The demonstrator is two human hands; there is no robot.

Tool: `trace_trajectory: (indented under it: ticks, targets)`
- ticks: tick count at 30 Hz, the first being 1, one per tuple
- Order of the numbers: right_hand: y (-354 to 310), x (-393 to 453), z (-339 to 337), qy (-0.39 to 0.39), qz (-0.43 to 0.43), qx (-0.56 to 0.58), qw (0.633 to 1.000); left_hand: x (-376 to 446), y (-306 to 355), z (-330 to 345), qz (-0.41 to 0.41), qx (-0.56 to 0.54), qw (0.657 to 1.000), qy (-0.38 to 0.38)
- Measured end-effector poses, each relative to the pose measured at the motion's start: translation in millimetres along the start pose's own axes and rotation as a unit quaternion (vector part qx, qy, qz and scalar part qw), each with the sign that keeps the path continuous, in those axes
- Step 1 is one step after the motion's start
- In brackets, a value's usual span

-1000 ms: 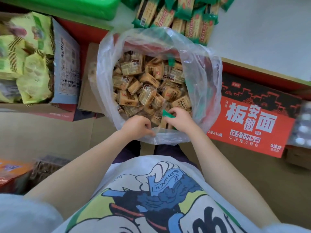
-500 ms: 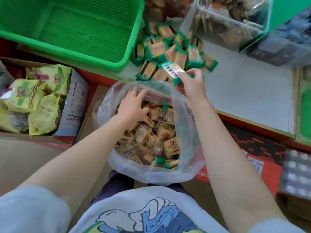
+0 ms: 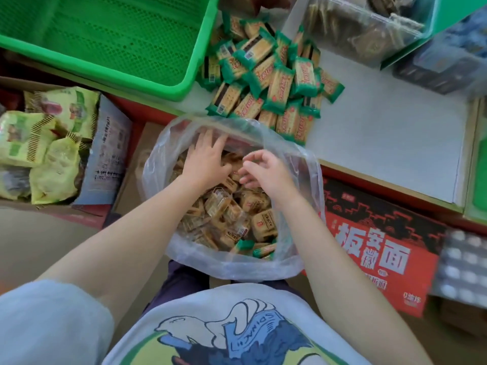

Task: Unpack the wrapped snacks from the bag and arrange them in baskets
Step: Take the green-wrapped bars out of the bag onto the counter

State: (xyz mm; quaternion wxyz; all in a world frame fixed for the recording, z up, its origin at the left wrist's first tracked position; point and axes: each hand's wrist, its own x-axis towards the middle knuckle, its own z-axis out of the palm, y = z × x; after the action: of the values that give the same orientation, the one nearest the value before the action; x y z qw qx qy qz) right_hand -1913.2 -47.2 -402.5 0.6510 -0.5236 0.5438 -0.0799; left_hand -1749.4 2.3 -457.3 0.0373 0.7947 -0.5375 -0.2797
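A clear plastic bag (image 3: pixel 295 262) stands open in front of me, filled with brown wrapped snacks (image 3: pixel 224 206) and a few green-wrapped ones (image 3: pixel 259 249) near its front edge. My left hand (image 3: pixel 205 159) reaches into the bag with fingers spread, touching the far side of the bag. Beside it, my right hand (image 3: pixel 266 169) hovers inside the bag's mouth, its fingers loosely curled and holding nothing. A pile of green-wrapped snacks (image 3: pixel 271 75) lies on the white shelf (image 3: pixel 395 133) behind the bag. A green mesh basket (image 3: pixel 110 40) sits at the top left.
A cardboard box of yellow-green snack packs (image 3: pixel 44 143) stands at left. A red and black noodle carton (image 3: pixel 379 243) lies at right. Clear bins with dark snacks (image 3: pixel 363 25) sit at the top right. Another green basket's edge (image 3: pixel 479 164) shows at far right.
My right hand has left its green-wrapped snack on the shelf pile and come back down into the bag, holding nothing. My left hand has stayed at the bag's far side.
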Motion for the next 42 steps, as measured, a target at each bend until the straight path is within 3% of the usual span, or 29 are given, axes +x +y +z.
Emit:
trace_trajectory:
  ticks: [2,6,10,12,15,19,25,31,32,34,36,37,40,42]
  targets:
    - [38.3,-15.8,11.2,-0.061,0.066,-0.083,0.992,-30.9,-1.9,19.9,0.047,-0.014,0.999,0.023]
    - [114.2,-33.7,21.0,-0.077,0.110,-0.240,0.962,-94.6,-15.7,70.9,0.091,-0.010,0.985,-0.146]
    - [151.8,-43.6,25.3,-0.064,0.112,-0.310,0.942,-122.6,-28.3,93.5,0.132,0.014,0.985,-0.109]
    - [162.0,-45.6,26.7,-0.066,0.107,-0.346,0.930,-129.6,-30.6,101.2,0.121,0.045,0.979,-0.157]
    - [172.0,-45.4,31.7,-0.088,0.090,-0.404,0.906,-131.1,-35.6,108.9,0.067,0.105,0.945,-0.303]
    - [173.2,-44.1,40.1,-0.108,0.088,-0.441,0.886,-133.1,-42.4,111.3,0.028,0.019,0.942,-0.334]
    - [135.9,-46.6,26.0,-0.002,0.080,-0.247,0.966,-131.2,-49.5,90.6,-0.007,-0.087,0.954,-0.288]
    - [79.3,-48.0,2.5,0.089,0.068,-0.019,0.994,-108.7,-33.4,54.0,-0.058,-0.210,0.959,-0.180]
    - [70.1,-45.9,0.2,0.092,0.068,0.042,0.993,-102.6,-25.3,42.2,-0.075,-0.272,0.946,-0.160]
    - [50.9,-41.6,-2.4,0.075,0.066,0.164,0.981,-88.5,-6.7,17.8,-0.112,-0.445,0.876,-0.150]
    - [34.6,-38.1,-3.8,0.048,0.053,0.179,0.981,-73.1,9.6,-2.4,-0.117,-0.567,0.801,-0.155]
    - [27.2,-37.3,-4.4,0.033,0.044,0.161,0.985,-65.7,16.0,-10.8,-0.110,-0.595,0.782,-0.147]
    - [9.5,-31.6,-9.6,0.003,0.021,0.123,0.992,-46.3,29.2,-32.0,-0.106,-0.632,0.761,-0.098]
    - [-3.0,-26.5,-15.3,-0.006,0.019,0.104,0.994,-32.9,34.9,-41.5,-0.099,-0.627,0.769,-0.078]
